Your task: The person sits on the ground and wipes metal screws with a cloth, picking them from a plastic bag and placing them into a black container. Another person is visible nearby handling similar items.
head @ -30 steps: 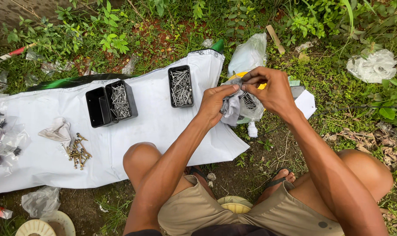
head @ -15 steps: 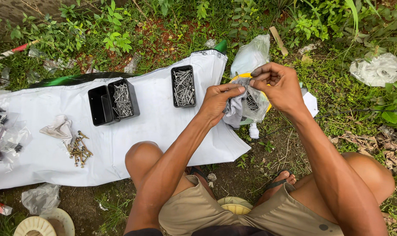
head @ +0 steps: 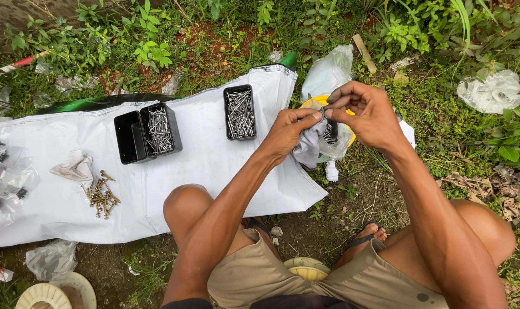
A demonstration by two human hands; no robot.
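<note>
I see a clear plastic bag (head: 328, 140) of nails hanging below both hands; left hand (head: 287, 129) pinches its edge, right hand (head: 367, 114) grips its top. Black nail tray (head: 239, 113) sits left of them.

White sheet (head: 174, 171) on the ground: two black trays of nails (head: 240, 113) (head: 160, 129), empty black tray (head: 126, 137), brass screws (head: 101, 194), crumpled rag (head: 74, 166). White spool (head: 42, 296) bottom left.

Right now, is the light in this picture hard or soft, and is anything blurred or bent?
Head view: soft, even daylight with faint shadows; the white sheet is bright, without glare; both hands, left hand and right hand, and the nails in the black tray look sharp; the wide lens bends the edges slightly.
</note>
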